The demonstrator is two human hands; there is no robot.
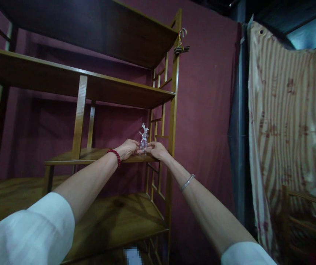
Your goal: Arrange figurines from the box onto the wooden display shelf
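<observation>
Dark red wall behind everything, dim room. In front of it I've got a wooden shelf unit, staggered boards, lattice side panel on the right. Striped curtain with reddish marks hangs far right, grey post next to it; part of a wooden rack low in that corner.

Main thing: clear figurine, see-through, branching antler-like top. It's upright at the right end of the short middle shelf, near the front edge. Can't tell if its base fully rests on the wood.

Both hands on it. My left hand is closed on its left side, fingers at the lower part. My right hand is closed on the opposite side, also low, thumb and fingers bunched toward it. So it's gripped between the two; exact fingertip contact is too small to read.

Red bead bracelet on the left wrist, silver bangle on the right forearm. White sleeves on both arms, pushed up toward the elbows.

Other stuff: upright divider left of the hands, joining the middle shelf to the board above. Bundle of sticks hangs from a hook on the unit's right post, up top. Wide lower shelf beneath the arms. Pale pixelated patch at the bottom, unreadable.
</observation>
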